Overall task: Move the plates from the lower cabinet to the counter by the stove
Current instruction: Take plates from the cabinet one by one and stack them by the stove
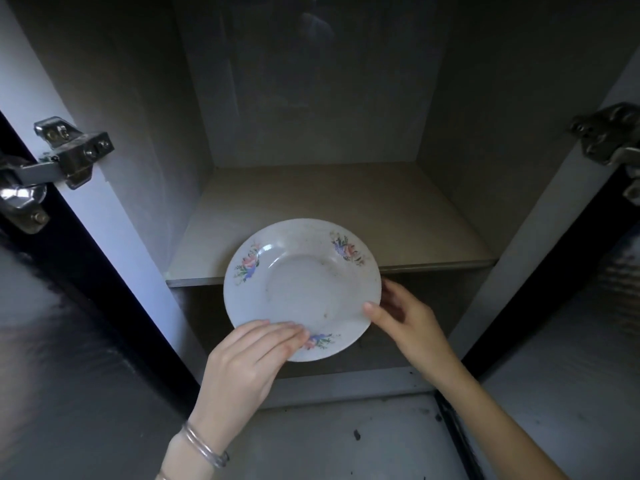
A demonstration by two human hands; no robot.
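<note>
While reaching into the open lower cabinet [311, 98], both hands grip one white plate [301, 289] with pink and blue flower sprigs on its rim.

Nearest, at 7 o'clock of the view: left forearm rising from the bottom edge, thin silver bangle [204, 448] round the wrist. Just above it, left hand [249, 355] at the plate's 7 o'clock rim, fingers pressed together and laid flat over the top of the rim, tips touching the nearest flower sprig; thumb hidden beneath, so cannot tell how it sits.

At 4 o'clock: right forearm coming in bare from the lower right corner. Right hand [405, 320] at the plate's 4 o'clock rim, thumb tip resting on the upper face of the rim, other fingers slightly spread and curled round the outer edge and under it.

Plate itself: face up, near level, far half over the front lip of the shelf [346, 202], near half hanging out past the lip above the darker space below. Cannot tell whether the far half touches the shelf or floats just clear of it.

Farther back: pale shelf board, bare behind the plate, running to a dim grey back wall.

At 9 o'clock and 3 o'clock: metal hinge [65, 154] on the left side panel, second hinge [609, 136] on the right, dark doors swung wide on both sides.
</note>
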